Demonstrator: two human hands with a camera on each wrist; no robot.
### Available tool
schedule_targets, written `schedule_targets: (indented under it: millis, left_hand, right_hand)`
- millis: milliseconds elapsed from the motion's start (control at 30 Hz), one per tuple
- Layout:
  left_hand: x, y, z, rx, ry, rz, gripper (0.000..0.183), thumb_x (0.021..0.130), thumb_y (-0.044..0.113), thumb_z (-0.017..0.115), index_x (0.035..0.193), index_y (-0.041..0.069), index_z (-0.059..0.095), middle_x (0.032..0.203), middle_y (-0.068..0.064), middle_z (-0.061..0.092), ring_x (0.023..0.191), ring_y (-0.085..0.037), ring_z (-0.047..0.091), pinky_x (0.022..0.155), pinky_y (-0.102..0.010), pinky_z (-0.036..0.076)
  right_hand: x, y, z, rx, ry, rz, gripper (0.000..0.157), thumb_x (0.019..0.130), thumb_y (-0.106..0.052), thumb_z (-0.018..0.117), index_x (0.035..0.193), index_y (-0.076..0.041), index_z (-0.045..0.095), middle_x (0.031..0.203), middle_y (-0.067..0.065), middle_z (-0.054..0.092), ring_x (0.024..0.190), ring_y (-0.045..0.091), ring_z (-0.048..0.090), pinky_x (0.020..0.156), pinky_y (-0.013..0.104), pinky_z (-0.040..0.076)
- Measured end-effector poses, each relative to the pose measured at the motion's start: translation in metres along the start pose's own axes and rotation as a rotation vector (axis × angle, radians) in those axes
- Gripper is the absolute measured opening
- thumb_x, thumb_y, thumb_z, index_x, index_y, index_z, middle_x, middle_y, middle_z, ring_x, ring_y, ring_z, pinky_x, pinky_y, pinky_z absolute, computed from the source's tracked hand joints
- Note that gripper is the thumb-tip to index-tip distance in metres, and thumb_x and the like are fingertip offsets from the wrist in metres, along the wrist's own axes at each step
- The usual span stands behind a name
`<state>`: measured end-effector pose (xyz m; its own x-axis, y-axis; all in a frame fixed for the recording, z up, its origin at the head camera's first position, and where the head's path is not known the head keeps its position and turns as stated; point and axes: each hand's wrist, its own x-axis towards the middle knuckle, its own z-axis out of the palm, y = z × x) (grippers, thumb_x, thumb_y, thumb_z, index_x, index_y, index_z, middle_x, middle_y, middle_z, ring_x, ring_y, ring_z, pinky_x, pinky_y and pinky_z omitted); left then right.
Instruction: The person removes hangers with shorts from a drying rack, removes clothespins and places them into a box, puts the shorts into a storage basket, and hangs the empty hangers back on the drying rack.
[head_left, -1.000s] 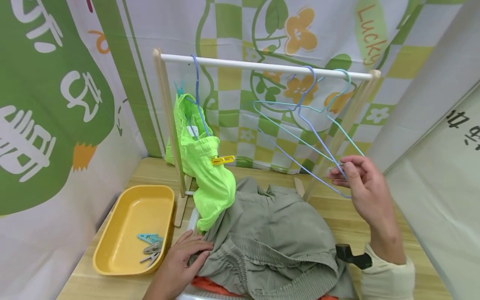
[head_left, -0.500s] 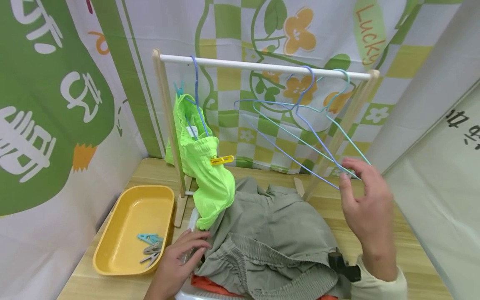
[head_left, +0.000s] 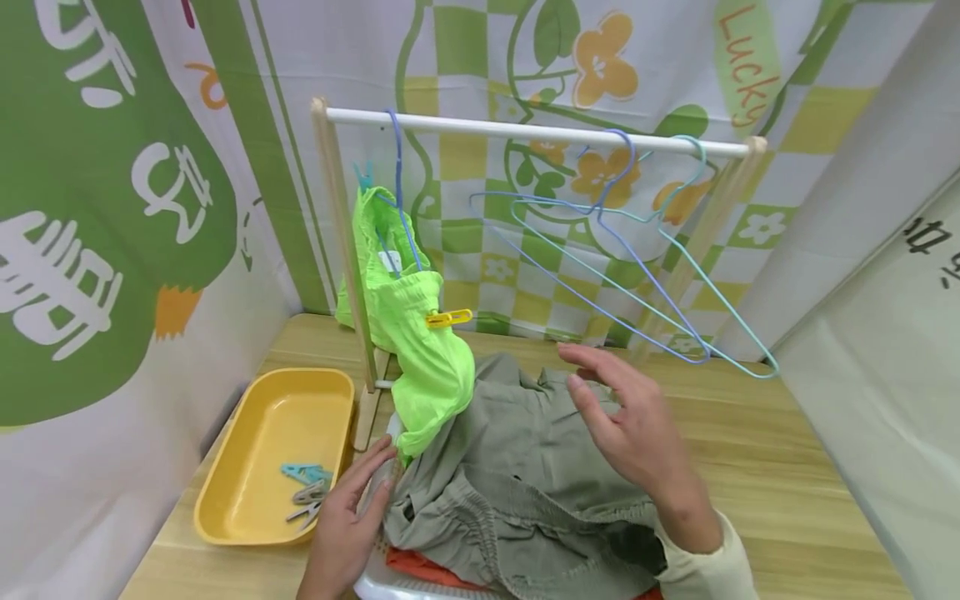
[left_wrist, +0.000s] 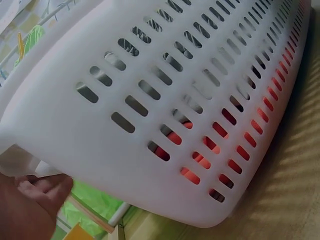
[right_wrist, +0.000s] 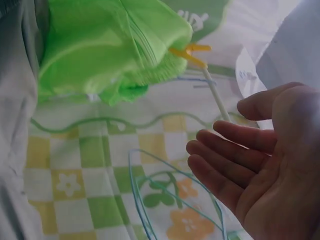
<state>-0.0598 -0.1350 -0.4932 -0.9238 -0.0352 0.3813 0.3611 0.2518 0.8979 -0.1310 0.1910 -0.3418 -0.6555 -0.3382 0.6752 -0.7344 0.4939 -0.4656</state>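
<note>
ok so rn my two hands are well apart w/ nothing held in the right one. My left hand (head_left: 348, 508) is at the left rim of the white basket (left_wrist: 55, 115), fingers & thumb loose and a bit spread, can't rly tell how hard they press. My right hand (head_left: 637, 425) hangs over the right side of the grey pants (head_left: 540, 450), thumb away from the fingers, fingers almost straight & palm bare in the right wrist cam

Pants are heaped on top of the basket, gathered waistband on the near side, w/ some orange-red cloth (head_left: 431, 569) poking out underneath

Far side = drying rack w/ a white bar (head_left: 517, 131). On the left end there's a neon green garment (head_left: 435, 367) on a blue hanger, yellow clip (head_left: 448, 318) on its near edge, teal clip (head_left: 364, 176) on the far one; its lower end hangs down by the basket's far left corner. Toward the right end of the bar: a bare periwinkle hanger (head_left: 651, 272), then a bare aqua hanger (head_left: 722, 300) to the right of it, overlapping in view

Left of the basket is a yellow tray (head_left: 262, 417) w/ a few teal & grey pegs (head_left: 307, 473) at its near right, all on a wood table (head_left: 795, 492)
</note>
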Motion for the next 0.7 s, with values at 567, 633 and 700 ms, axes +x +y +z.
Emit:
schedule_targets:
  millis: [567, 633, 700]
  left_hand:
    - [0.002, 0.0, -0.003, -0.005, -0.106, -0.143, 0.052, 0.108, 0.008, 0.055, 0.156, 0.0, 0.039, 0.162, -0.011, 0.033, 0.146, -0.034, 0.031, 0.108, -0.013, 0.025]
    - [0.002, 0.0, -0.003, -0.002, -0.097, -0.148, 0.052, 0.107, 0.008, 0.056, 0.156, 0.001, 0.04, 0.162, -0.01, 0.034, 0.145, -0.033, 0.032, 0.108, -0.013, 0.026]
    - [0.001, 0.001, -0.003, -0.005, -0.091, -0.142, 0.051, 0.107, 0.007, 0.056, 0.156, 0.001, 0.04, 0.161, -0.011, 0.035, 0.145, -0.033, 0.033, 0.107, -0.013, 0.027]
  right_hand:
    - [0.032, -0.024, 0.044, 0.201, -0.296, 0.187, 0.055, 0.11, -0.028, 0.054, 0.159, -0.01, 0.038, 0.151, 0.01, 0.052, 0.123, 0.021, 0.062, 0.092, 0.045, 0.057]
    - [0.036, -0.026, 0.047, 0.205, -0.314, 0.205, 0.056, 0.11, -0.031, 0.052, 0.16, -0.011, 0.036, 0.152, 0.011, 0.051, 0.124, 0.021, 0.062, 0.094, 0.045, 0.057]
    - [0.04, -0.027, 0.05, 0.207, -0.332, 0.223, 0.057, 0.11, -0.034, 0.051, 0.161, -0.013, 0.035, 0.151, 0.011, 0.051, 0.124, 0.021, 0.062, 0.094, 0.045, 0.056]
